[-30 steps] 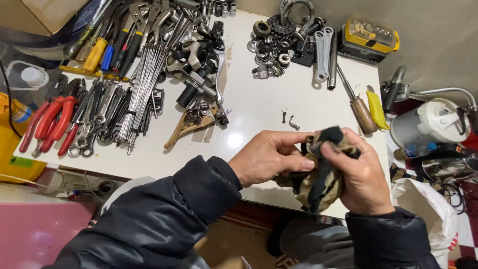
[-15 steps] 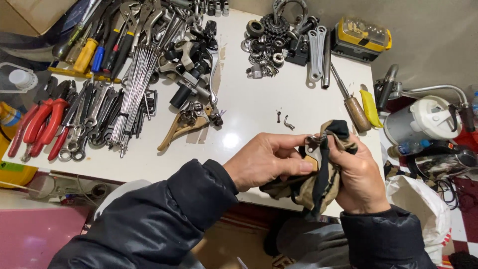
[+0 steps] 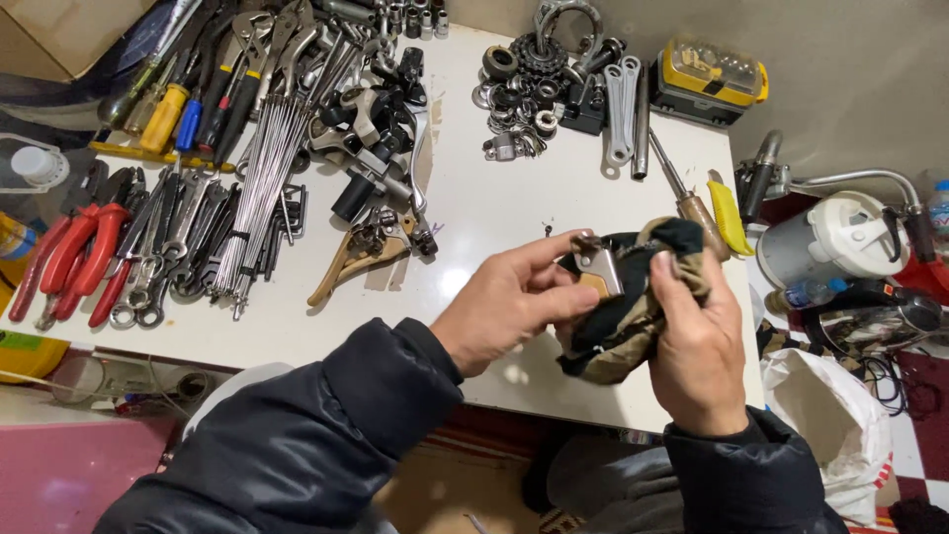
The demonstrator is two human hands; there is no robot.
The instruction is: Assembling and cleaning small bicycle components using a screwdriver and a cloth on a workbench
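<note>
1. At the far left of the white worktop (image 3: 494, 218), the red-handled pliers (image 3: 69, 252) lie close to the left edge, with a row of wrenches (image 3: 168, 247) and a bundle of thin steel spokes (image 3: 262, 168) just beside them. That side is crowded, so it leaves little room to set anything down.
2. A brass-coloured lever (image 3: 346, 262) lies near the middle, well apart from the hands. The bare strip of worktop around and in front of it looks to me like the only open room.
3. The left hand (image 3: 504, 307) is closed in a pinch on a small metal part (image 3: 596, 269), thumb under and fingers over, held above the near edge of the worktop.
4. The right hand (image 3: 692, 336) is wrapped around a dark rag (image 3: 623, 316) that cups the part, with its thumb pressing from the right.
5. My worry is the near edge. The part is small and held right over it, so a slip of the pinch could drop it to the floor. A loose fold of rag could also snag it.
6. Far right, a yellow case (image 3: 707, 74), a wooden-handled screwdriver (image 3: 692, 203) and a white kettle (image 3: 835, 237) sit close by. A wide swing of the right elbow could knock into them.
</note>
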